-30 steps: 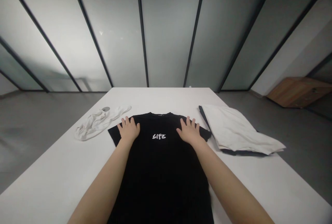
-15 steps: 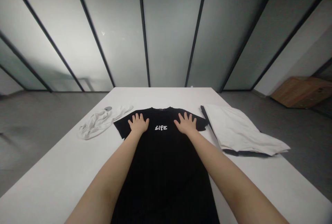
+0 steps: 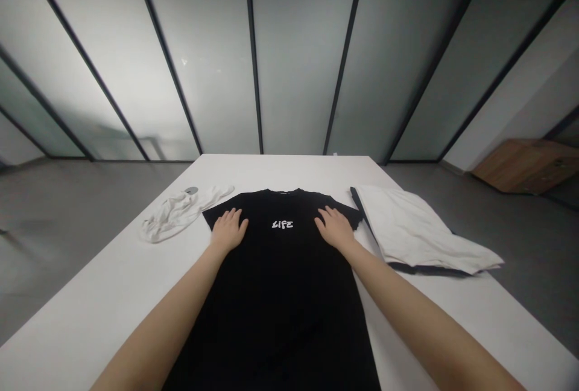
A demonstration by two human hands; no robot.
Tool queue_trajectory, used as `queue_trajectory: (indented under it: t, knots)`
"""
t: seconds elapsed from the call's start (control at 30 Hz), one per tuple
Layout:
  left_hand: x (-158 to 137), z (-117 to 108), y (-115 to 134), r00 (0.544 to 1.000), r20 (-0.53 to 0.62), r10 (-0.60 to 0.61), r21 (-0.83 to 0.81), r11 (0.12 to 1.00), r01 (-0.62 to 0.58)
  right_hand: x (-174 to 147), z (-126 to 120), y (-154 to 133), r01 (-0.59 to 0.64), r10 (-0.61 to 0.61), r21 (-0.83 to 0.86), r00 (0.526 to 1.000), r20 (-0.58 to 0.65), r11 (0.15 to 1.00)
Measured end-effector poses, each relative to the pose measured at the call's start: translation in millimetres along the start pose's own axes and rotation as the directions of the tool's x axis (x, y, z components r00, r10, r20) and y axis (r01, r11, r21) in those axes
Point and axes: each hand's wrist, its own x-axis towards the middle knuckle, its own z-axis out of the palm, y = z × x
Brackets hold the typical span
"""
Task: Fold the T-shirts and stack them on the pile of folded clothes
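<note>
ok so the black short-sleeved fabric T-shirt (image 3: 289,294) is laid flat on the smooth white table (image 3: 284,171), spread around its blocky white printed lettering (image 3: 283,224), collar just beyond that. Left hand (image 3: 228,230) is palm-down left of the lettering, right hand (image 3: 335,227) palm-down to its right, fingers loosely opened out, nothing gripped. Imo flat palms are the way here: light, even pressure, both hands level, working outward from the lettering so the cloth doesn't bunch. A hard push could skew a sleeve. Crumpled white cloth (image 3: 167,216) sits well left of the lettering, folded white fabric (image 3: 416,228) well right, so don't snag either
</note>
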Motion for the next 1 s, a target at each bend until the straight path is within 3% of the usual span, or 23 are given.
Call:
queue_trajectory:
  t: [0.1,0.17,0.27,0.33,0.43,0.53,0.7,1.0]
  knots:
    - [-16,-7,-30,0.991,0.057,-0.123,0.060,0.991,0.119,-19,-3,16,-0.078,0.080,-0.061,0.996,0.041,0.995]
    - [-29,-16,-33,0.985,0.032,-0.169,0.101,0.981,0.165,-34,-8,16,-0.142,0.148,-0.095,0.987,0.066,0.985]
    - [-58,-27,-9,0.996,-0.069,-0.063,0.142,0.987,0.072,-66,-15,-5,-0.190,0.198,-0.112,0.978,0.071,0.975]
    - [-81,-29,17,0.990,-0.086,0.115,0.117,0.988,-0.105,-91,-16,-28,-0.065,0.070,-0.066,0.994,0.081,0.996]
    - [-111,-23,51,0.969,0.037,0.246,0.024,0.969,-0.247,-125,-11,-59,0.092,-0.107,0.081,0.974,0.200,0.992]
    - [-124,-14,69,0.962,0.131,0.241,-0.020,0.970,-0.241,-140,-3,-75,0.093,-0.123,0.116,0.950,0.286,0.989]
    - [-110,-10,77,0.972,0.139,0.191,-0.023,0.982,-0.190,-120,2,-76,0.050,-0.067,0.078,0.971,0.231,0.996]
    - [-44,-7,87,0.974,0.178,0.138,-0.089,0.988,-0.124,-55,3,-72,-0.014,0.007,0.031,0.974,0.226,0.999]
